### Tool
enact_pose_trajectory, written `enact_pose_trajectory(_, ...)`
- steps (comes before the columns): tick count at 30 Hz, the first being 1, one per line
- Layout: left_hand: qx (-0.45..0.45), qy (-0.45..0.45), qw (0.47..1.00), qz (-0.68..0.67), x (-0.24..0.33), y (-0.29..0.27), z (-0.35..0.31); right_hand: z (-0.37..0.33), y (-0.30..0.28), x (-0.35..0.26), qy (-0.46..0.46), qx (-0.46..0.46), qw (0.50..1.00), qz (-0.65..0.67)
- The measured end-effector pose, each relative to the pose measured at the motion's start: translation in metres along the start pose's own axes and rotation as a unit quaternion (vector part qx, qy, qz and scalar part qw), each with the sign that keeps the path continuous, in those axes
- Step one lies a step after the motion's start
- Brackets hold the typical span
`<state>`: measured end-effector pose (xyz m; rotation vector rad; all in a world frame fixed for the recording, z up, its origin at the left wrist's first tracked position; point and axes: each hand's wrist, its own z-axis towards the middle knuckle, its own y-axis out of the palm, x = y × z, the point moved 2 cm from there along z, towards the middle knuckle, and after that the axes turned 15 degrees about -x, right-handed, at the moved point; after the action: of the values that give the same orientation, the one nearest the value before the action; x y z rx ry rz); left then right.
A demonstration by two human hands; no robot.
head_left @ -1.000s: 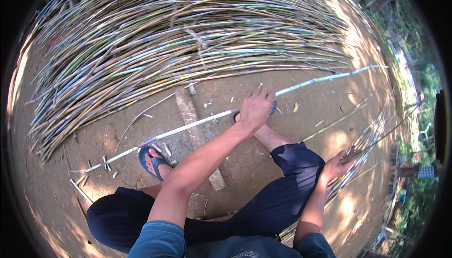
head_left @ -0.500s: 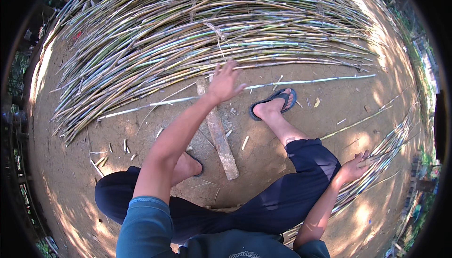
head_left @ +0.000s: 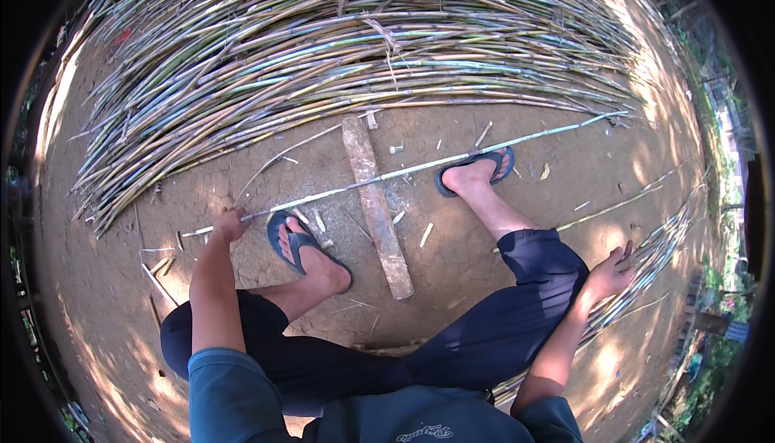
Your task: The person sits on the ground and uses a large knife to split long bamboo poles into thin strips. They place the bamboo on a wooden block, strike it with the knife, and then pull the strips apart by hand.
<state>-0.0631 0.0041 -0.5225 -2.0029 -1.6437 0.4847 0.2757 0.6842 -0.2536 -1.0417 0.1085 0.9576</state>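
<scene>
My left hand (head_left: 232, 223) is closed around the left part of a long, thin cane pole (head_left: 404, 171). The pole slants up to the right across a short wooden plank (head_left: 376, 209) and passes close to my right sandal (head_left: 476, 170). Out to my right, my right hand (head_left: 611, 273) is bent at the fingers beside a bundle of thin canes (head_left: 646, 261). What those fingers hold is too small and blurred to make out.
A wide heap of long cane poles (head_left: 363, 47) covers the far ground, with a pale strip tie (head_left: 383, 35) on it. Short cut pieces (head_left: 426, 235) are scattered on the bare earth. A single thin stalk (head_left: 609, 207) lies to the right.
My left hand has swung from the plank's far end down to the left and taken hold of the pole. The pole's left part has come nearer to me. My right hand has shifted slightly.
</scene>
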Motion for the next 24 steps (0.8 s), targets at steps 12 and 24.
enact_pose_trajectory(12, 0.096, 0.208, 0.973, -0.006, 0.229, -0.072, -0.056, -0.067, 0.001, -0.078, -0.023, -0.22, 0.963, 0.155)
enact_pose_trajectory(24, 0.058, 0.157, 0.976, -0.141, 0.185, 0.021, -0.028, -0.208, 0.004, -0.123, 0.081, -0.572, 0.727, 0.372)
